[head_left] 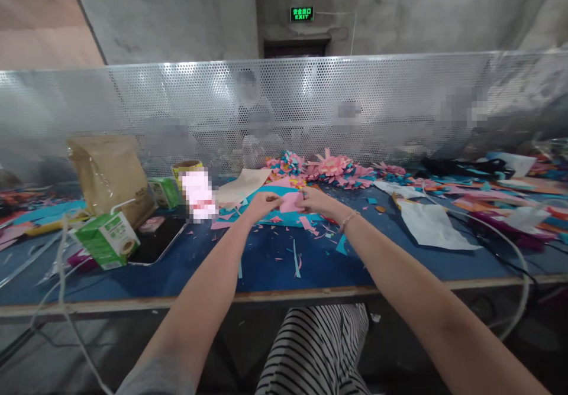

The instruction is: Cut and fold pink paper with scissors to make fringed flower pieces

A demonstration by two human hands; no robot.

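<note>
Both my hands meet over the middle of the blue table (266, 265), pinching a small pink paper piece (290, 201) between them. My left hand (262, 204) grips its left edge with fingers closed. My right hand (314, 198), with a thin bracelet on the wrist, holds the right edge with fingers closed. Under the hands lies a teal paper sheet (270, 217). Pink and teal scraps are scattered on the table around them. Just beyond the hands sits a pile of finished pink and teal paper flowers (328, 170).
At the left stand a green drink carton with a straw (106, 238), a brown paper bag (110, 176), a smaller green carton (165, 192) and a dark phone (155, 241). White paper (432, 226), cables and coloured sheets lie at the right. A perforated metal screen (284, 105) backs the table.
</note>
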